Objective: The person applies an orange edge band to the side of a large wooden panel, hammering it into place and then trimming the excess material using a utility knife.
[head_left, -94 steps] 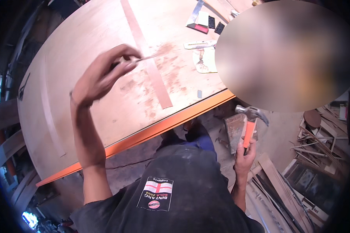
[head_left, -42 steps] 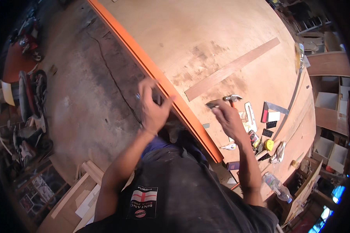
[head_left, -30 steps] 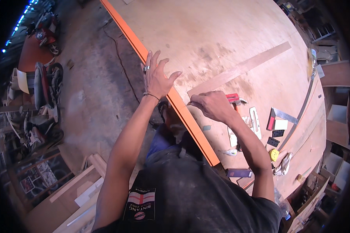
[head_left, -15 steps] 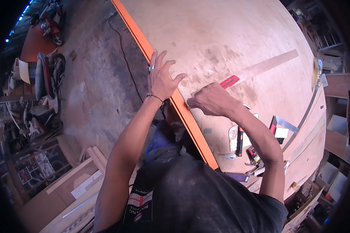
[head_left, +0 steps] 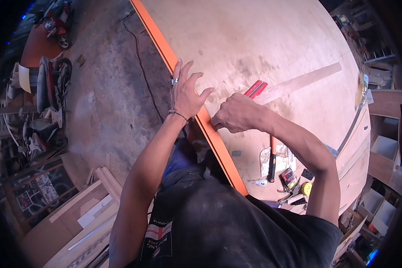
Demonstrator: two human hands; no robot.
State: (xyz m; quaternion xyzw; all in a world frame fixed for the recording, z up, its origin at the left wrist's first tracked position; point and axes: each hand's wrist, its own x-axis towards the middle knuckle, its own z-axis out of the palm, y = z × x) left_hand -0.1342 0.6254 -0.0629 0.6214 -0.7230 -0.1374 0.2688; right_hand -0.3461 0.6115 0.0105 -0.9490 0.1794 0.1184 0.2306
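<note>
A long orange strip or panel edge (head_left: pixel 224 157) runs slantwise along the near edge of the pale wooden board (head_left: pixel 299 35). My left hand (head_left: pixel 186 94) rests on the strip with its fingers spread and bent a little, thumb out over the board. Just right of it, my right hand (head_left: pixel 239 114) is closed with its knuckles up, fingertips against the strip's inner edge. A red slotted handle (head_left: pixel 256 89), looking like a utility knife, sticks out above that hand. Its working end is hidden under my fingers.
A flat wooden strip (head_left: pixel 306 80) lies on the board. Near my right forearm are a hammer (head_left: pixel 272 163) with a black and orange handle, a yellow round item (head_left: pixel 306 188) and several small tools. A cable (head_left: pixel 143 71) crosses the floor; motorbikes (head_left: pixel 53 89) stand left.
My right hand has shifted slightly left, and the red handle has turned more upright. My right elbow has swung outward, uncovering the yellow item. The left hand has barely moved.
</note>
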